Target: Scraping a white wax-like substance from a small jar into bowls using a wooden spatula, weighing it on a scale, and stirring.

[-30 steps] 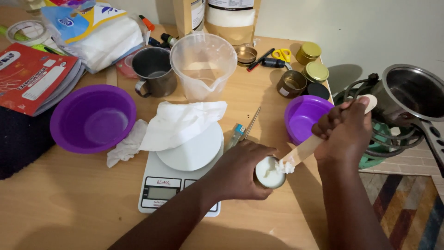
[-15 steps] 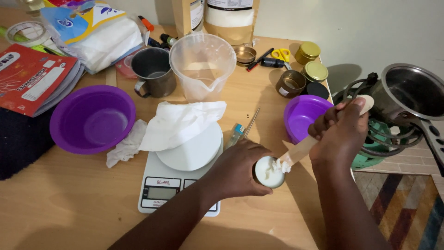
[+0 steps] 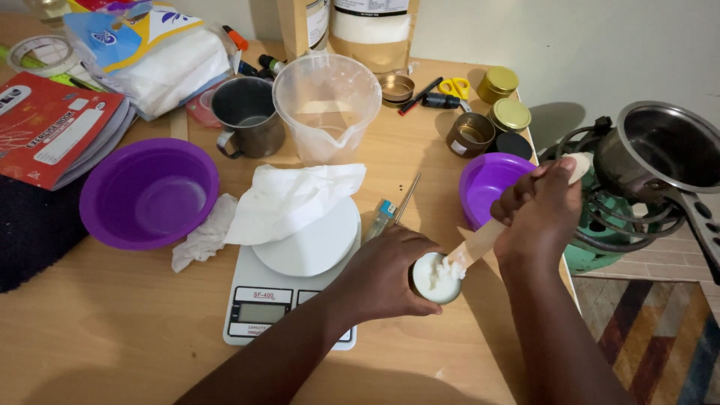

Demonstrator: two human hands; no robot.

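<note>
Left hand (image 3: 386, 274) wraps a small round tin (image 3: 435, 279) on the table (image 3: 112, 330), just right of the kitchen scale (image 3: 289, 289). Right hand (image 3: 541, 214) is fisted around a flat wooden stick (image 3: 480, 240), whose lower tip sits in the tin.

Progress, judging by the frame: tin looks nearly full of white, pasty wax, with a lump clinging to the stick tip. Surface is uneven, so packing and levelling look unfinished. An open brown tin (image 3: 470, 135) and two gold-lidded tins (image 3: 511, 115) sit near the far right edge; whether the lidded ones are filled is hidden.

Packaging:
- red booklet (image 3: 56, 127), far left, flat, white print
- white plastic bag (image 3: 161, 52) with blue and yellow panel, back left
- two brown paper pouches (image 3: 360, 26) with white labels, upright at the back wall
- scale has a small grey display at its front
</note>
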